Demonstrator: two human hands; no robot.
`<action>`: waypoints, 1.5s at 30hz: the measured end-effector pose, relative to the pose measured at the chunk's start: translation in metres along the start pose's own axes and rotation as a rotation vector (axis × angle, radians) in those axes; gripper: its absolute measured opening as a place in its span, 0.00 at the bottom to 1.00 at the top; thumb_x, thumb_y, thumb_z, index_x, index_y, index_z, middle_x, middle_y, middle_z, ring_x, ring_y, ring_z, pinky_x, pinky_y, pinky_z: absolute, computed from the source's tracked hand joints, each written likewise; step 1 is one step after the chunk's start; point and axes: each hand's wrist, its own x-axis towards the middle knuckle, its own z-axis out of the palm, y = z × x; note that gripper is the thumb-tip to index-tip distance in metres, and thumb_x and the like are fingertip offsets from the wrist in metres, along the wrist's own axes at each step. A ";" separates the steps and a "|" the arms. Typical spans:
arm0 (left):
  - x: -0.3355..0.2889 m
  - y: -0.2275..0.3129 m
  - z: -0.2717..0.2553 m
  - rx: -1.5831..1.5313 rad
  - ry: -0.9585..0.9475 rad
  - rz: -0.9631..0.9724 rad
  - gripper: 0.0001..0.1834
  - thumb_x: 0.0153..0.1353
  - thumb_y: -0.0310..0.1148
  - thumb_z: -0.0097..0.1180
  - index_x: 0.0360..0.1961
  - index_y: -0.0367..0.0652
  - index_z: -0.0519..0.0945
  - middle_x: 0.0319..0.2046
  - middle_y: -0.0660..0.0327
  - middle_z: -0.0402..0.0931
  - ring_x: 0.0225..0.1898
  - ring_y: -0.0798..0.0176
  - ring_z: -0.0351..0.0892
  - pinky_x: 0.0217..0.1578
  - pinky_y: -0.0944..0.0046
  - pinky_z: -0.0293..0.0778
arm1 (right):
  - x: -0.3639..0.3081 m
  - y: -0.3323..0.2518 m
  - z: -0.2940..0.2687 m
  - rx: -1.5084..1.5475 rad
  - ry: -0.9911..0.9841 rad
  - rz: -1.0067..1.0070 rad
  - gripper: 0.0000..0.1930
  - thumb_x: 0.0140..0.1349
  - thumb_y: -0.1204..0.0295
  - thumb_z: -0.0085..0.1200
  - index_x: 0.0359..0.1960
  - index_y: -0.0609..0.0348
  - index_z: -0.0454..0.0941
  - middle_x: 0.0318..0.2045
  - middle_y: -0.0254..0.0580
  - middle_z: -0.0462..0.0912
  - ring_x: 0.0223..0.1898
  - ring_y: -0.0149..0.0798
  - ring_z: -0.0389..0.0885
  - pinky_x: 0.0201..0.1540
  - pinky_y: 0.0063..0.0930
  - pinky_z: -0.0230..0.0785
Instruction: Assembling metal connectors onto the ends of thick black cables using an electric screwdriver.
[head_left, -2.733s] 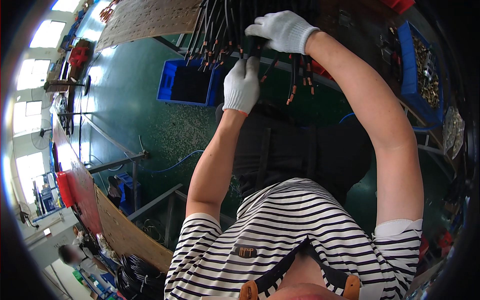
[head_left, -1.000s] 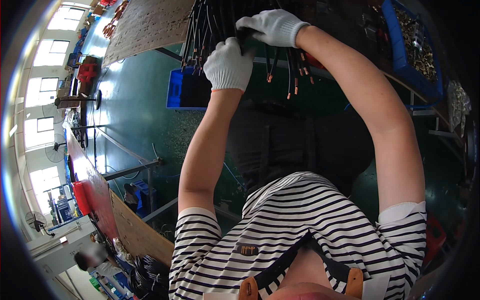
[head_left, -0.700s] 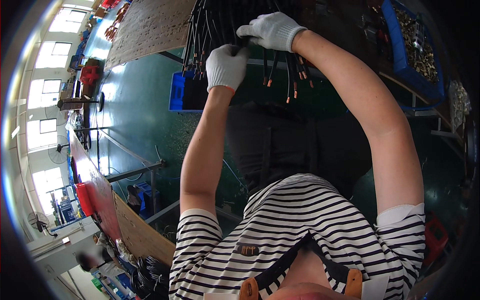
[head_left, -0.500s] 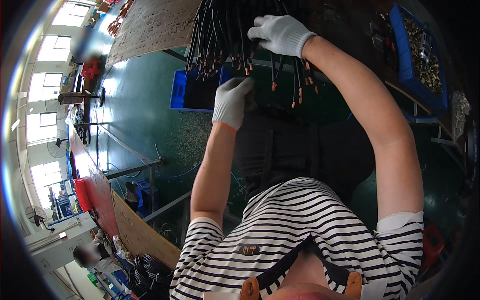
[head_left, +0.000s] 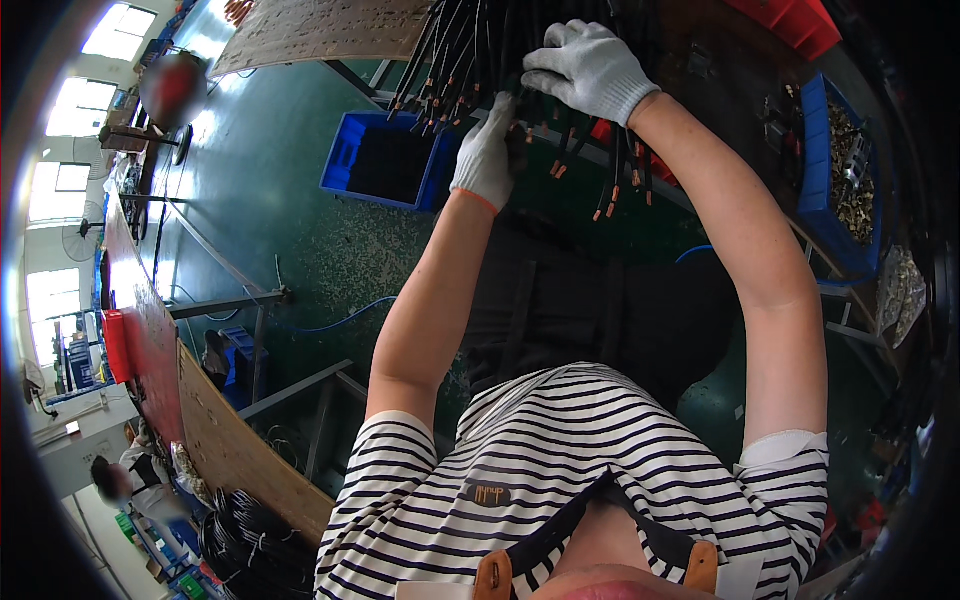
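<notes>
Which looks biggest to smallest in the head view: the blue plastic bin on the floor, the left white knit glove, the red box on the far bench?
1. Blue plastic bin
2. Left white knit glove
3. Red box

Fisheye rim shrinkage makes true sizes unsure.

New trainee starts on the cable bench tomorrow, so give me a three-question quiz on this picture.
1. True or false: both hands wear white gloves.
2. Which hand is higher in the picture? A) left B) right
3. Fill in: the crate on the floor left of the hands is ____ in colour.

Key:
1. True: left hand and right hand are gloved, both at the black cables with copper-coloured ends.
2. B.
3. Blue, the blue crate.
</notes>
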 end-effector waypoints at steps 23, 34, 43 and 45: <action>0.030 0.011 -0.008 0.563 -0.240 0.197 0.19 0.76 0.46 0.57 0.39 0.39 0.79 0.36 0.66 0.76 0.36 0.72 0.73 0.35 0.68 0.71 | 0.023 -0.006 0.004 -0.082 -0.069 -0.277 0.26 0.62 0.63 0.67 0.64 0.29 0.85 0.44 0.34 0.85 0.54 0.45 0.81 0.67 0.45 0.72; 0.018 -0.004 -0.007 0.609 -0.169 0.367 0.18 0.77 0.43 0.57 0.35 0.37 0.80 0.26 0.69 0.73 0.28 0.75 0.68 0.31 0.67 0.65 | 0.021 0.003 -0.005 0.069 -0.019 -0.347 0.12 0.64 0.57 0.63 0.44 0.43 0.90 0.36 0.39 0.84 0.46 0.49 0.81 0.52 0.49 0.71; -0.012 -0.076 -0.113 -0.133 0.153 -0.346 0.08 0.76 0.37 0.57 0.43 0.46 0.83 0.33 0.64 0.81 0.29 0.69 0.79 0.30 0.68 0.78 | 0.014 0.002 -0.002 0.080 0.203 -0.374 0.12 0.61 0.56 0.65 0.43 0.41 0.92 0.39 0.37 0.86 0.55 0.49 0.78 0.62 0.50 0.66; 0.017 -0.070 -0.152 -0.209 0.155 -0.355 0.08 0.76 0.34 0.54 0.37 0.48 0.80 0.30 0.64 0.79 0.29 0.68 0.79 0.27 0.69 0.77 | 0.010 0.000 -0.001 0.017 0.197 -0.385 0.13 0.60 0.61 0.65 0.45 0.44 0.90 0.46 0.37 0.85 0.59 0.49 0.78 0.68 0.50 0.66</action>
